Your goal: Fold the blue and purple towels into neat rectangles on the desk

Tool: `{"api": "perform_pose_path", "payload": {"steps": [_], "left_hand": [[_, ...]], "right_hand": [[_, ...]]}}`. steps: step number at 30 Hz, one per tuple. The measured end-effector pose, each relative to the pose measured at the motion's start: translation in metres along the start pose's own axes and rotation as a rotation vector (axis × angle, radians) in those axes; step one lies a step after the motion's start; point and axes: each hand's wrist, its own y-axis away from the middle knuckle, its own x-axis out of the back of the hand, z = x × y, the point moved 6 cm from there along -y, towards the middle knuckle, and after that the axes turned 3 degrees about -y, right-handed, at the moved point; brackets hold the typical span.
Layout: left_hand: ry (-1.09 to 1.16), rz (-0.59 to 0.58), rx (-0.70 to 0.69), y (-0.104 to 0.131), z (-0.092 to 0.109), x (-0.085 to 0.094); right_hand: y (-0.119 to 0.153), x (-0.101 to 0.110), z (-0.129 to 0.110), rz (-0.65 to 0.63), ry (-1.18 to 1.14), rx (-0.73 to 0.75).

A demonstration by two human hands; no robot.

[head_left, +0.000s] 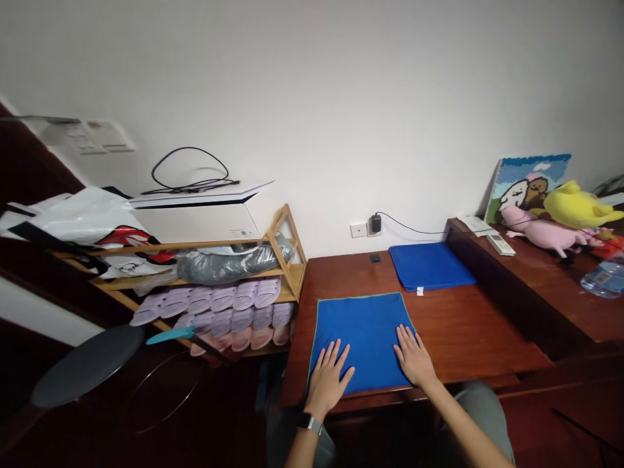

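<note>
A blue cloth with a thin green edge lies spread flat on the brown wooden desk. My left hand rests palm down on its lower left part, fingers stretched and slightly apart. On the lower right edge lies my right hand, also flat with its fingers out. Neither hand grips anything. Behind the cloth, toward the wall, is a second blue piece of fabric, apparently folded, with a small white tag at its front edge.
Left of the desk stands a wooden rack with several pairs of slippers and a white box. A raised desk section on the right carries plush toys, a remote and a plastic bottle. A black stool is at lower left.
</note>
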Motion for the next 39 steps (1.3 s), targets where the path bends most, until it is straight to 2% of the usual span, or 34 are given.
{"api": "perform_pose_path", "payload": {"steps": [1, 3, 5, 8, 10, 12, 16, 18, 19, 21, 24, 27, 29, 31, 32, 34, 39], "left_hand": [[0.009, 0.023, 0.016, -0.002, 0.0, 0.002], [0.033, 0.078, 0.052, -0.011, 0.006, 0.006], [0.051, 0.113, 0.056, -0.026, 0.02, 0.007], [0.044, 0.089, 0.024, -0.045, 0.04, -0.001], [0.021, 0.064, 0.057, -0.046, 0.035, -0.009], [-0.007, 0.061, 0.128, -0.037, 0.015, -0.015], [-0.051, 0.08, 0.239, -0.007, -0.039, -0.015], [-0.061, 0.072, 0.24, 0.002, -0.055, -0.014], [-0.068, 0.065, 0.23, 0.003, -0.06, -0.013], [-0.084, 0.068, 0.204, 0.002, -0.061, -0.011], [-0.097, 0.137, 0.175, -0.01, -0.046, -0.005], [-0.067, 0.19, 0.103, -0.033, -0.01, -0.006], [-0.032, 0.16, 0.016, -0.048, 0.019, -0.014], [-0.012, 0.102, -0.04, -0.057, 0.036, -0.025], [-0.013, 0.075, -0.041, -0.058, 0.037, -0.03], [-0.034, 0.04, 0.016, -0.053, 0.022, -0.037], [-0.113, 0.039, 0.231, -0.023, -0.058, -0.03]], "right_hand": [[0.0, 0.003, 0.003, 0.005, -0.006, -0.015], [-0.003, 0.007, -0.01, 0.024, -0.048, 0.003], [-0.007, 0.005, -0.043, 0.034, -0.102, 0.089], [-0.012, -0.008, -0.094, -0.002, -0.126, 0.226], [-0.012, -0.018, -0.102, -0.028, -0.1, 0.239], [-0.01, -0.021, -0.083, -0.016, -0.062, 0.193], [0.003, -0.013, -0.002, 0.065, 0.006, 0.014], [0.009, -0.008, 0.03, 0.074, 0.028, -0.042], [0.011, -0.005, 0.039, 0.07, 0.035, -0.052], [0.01, -0.001, 0.041, 0.063, 0.041, -0.06], [-0.001, 0.005, 0.01, 0.082, 0.028, -0.049], [-0.015, 0.004, -0.046, 0.083, -0.003, 0.047], [-0.023, -0.006, -0.078, 0.024, -0.011, 0.113], [-0.026, -0.018, -0.092, -0.049, -0.003, 0.139], [-0.026, -0.022, -0.091, -0.07, 0.004, 0.134], [-0.025, -0.024, -0.071, -0.073, 0.028, 0.082], [-0.018, -0.002, 0.019, -0.048, 0.12, -0.143]]}}
